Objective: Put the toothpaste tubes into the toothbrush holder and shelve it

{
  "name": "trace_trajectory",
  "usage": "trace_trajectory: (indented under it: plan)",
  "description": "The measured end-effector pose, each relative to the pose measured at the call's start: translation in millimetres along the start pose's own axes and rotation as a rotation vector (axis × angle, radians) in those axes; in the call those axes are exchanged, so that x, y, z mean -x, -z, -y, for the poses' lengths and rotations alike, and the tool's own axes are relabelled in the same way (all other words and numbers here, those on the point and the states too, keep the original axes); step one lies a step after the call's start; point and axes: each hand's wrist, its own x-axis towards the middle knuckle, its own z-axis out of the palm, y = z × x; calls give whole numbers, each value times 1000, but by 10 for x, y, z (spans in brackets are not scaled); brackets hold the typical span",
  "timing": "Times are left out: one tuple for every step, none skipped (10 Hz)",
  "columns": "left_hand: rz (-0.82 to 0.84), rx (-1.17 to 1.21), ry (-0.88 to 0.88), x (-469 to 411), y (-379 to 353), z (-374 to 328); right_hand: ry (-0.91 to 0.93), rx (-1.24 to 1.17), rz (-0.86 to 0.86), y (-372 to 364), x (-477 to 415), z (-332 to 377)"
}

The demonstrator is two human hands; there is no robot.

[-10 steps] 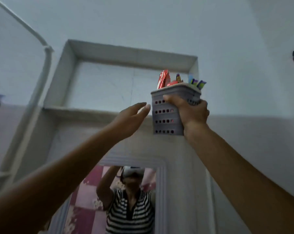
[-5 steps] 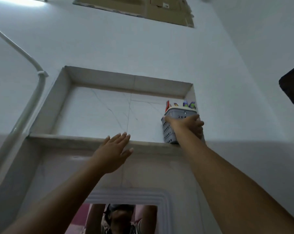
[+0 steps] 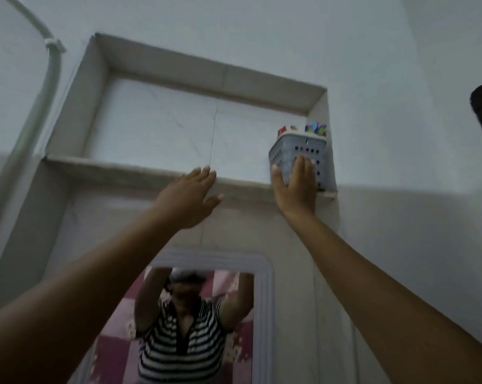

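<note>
Toothbrush holder (image 3: 299,153) up on the shelf (image 3: 151,173), far right corner. Right hand (image 3: 298,187) flat against its front, not gripping. Left hand (image 3: 187,198) open, empty. Light, stiff plastic; best held around the sides.

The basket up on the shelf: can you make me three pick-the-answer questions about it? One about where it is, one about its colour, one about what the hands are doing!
1. Where does the holder sit in the shelf niche?
A. right end
B. left end
C. middle

2. What colour is the holder?
A. red
B. grey
C. green

3. What is the right hand doing?
A. hanging far below the shelf
B. flat against the holder's front
C. covering the mirror

Answers: 1 A, it stands by the niche's right wall. 2 B, its holed sides are grey. 3 B, its fingers lie spread on the holder, while the left hand is open and touches nothing.
</note>
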Motion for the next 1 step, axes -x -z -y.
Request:
trace_trajectory:
  plan:
    - [-122,-11,18,475,54,-56,127,-154,161,236,655,213]
